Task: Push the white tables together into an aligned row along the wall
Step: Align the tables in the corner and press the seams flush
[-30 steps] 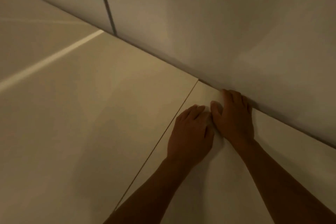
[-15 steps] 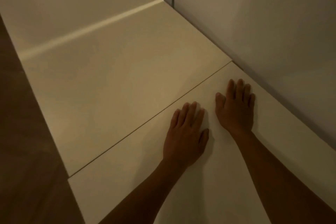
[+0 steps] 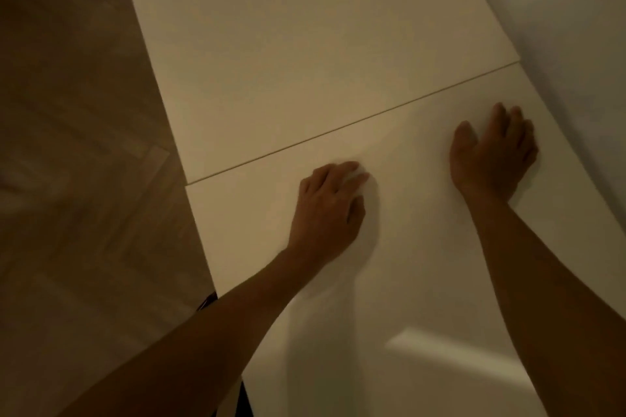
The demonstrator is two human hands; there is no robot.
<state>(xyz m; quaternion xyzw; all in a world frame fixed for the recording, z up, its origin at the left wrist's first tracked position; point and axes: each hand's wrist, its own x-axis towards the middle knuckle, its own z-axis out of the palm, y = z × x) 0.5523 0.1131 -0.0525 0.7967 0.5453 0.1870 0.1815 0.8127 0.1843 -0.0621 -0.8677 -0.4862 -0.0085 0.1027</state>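
Two white tables meet along a thin seam (image 3: 352, 125) that runs from the floor-side edge to the wall-side edge. The far worktop (image 3: 288, 44) and the near worktop (image 3: 423, 281) lie flush, their floor-side edges nearly in line. Both hands rest palm down on the near worktop, just short of the seam: the left hand (image 3: 330, 211) with fingers loosely bent, the right hand (image 3: 493, 154) flatter, fingers together, near the wall-side edge. The pale wall (image 3: 576, 27) borders both tables; wood-plank floor (image 3: 74, 145) lies opposite.
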